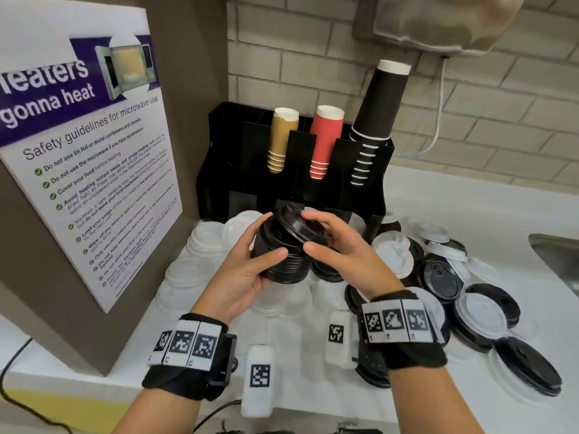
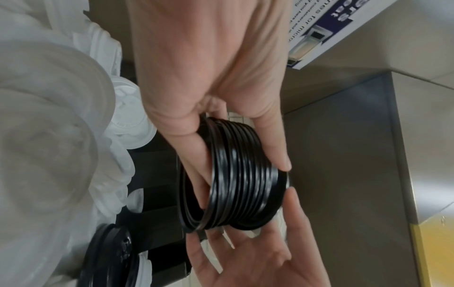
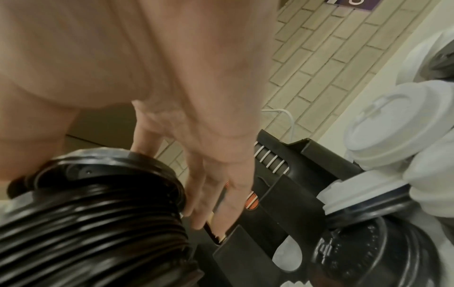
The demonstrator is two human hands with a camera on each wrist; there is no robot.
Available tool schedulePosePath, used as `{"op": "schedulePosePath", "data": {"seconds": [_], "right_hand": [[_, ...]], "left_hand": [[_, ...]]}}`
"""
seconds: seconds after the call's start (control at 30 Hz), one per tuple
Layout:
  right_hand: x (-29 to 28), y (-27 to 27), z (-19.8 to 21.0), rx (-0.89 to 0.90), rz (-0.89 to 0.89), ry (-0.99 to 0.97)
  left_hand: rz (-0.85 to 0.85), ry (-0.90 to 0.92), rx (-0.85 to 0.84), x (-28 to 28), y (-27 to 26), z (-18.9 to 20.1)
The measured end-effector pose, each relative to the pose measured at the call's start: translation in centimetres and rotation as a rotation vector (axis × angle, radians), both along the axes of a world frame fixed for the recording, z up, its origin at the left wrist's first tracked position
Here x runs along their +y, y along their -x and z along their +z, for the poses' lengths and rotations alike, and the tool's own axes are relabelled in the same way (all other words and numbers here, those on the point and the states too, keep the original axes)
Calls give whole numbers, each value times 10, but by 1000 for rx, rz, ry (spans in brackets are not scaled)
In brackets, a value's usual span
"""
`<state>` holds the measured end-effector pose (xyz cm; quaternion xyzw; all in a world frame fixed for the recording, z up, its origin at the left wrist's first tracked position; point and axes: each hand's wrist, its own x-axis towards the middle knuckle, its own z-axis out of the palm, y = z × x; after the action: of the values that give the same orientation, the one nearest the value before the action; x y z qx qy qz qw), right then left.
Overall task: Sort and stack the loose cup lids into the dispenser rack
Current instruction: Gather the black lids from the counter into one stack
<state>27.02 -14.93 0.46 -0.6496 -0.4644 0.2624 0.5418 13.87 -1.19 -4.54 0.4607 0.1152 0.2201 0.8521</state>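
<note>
Both hands are on it now: the left hand (image 1: 250,270) curls round the stack of black lids (image 1: 283,255), thumb across the rims, held up just in front of the dispenser rack (image 1: 219,170). The right hand (image 1: 332,245) pinches the top lid (image 1: 289,223), which sits tilted, not yet nested. Judging by that tilt, the trick is to square it up first, then press evenly around the rim until it seats. Loose lids (image 1: 479,311), white and black, lie scattered to the right of the rack, more white ones in front of it. Rims look slippery, so a firm left-hand grip matters.
</note>
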Motion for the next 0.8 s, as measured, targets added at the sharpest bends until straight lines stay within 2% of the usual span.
{"op": "schedulePosePath", "data": {"seconds": [0.4,0.67,0.73,0.8], "right_hand": [[-3,6,0,-201,16,28],[-2,0,6,-235,65,45],[1,-14,11,-233,0,56],[10,-34,13,-311,-99,165]], "left_hand": [[-4,-95,26,-7,1,2],[8,3,-21,-5,2,1],[27,31,-37,-3,2,1],[52,52,-53,0,3,2]]}}
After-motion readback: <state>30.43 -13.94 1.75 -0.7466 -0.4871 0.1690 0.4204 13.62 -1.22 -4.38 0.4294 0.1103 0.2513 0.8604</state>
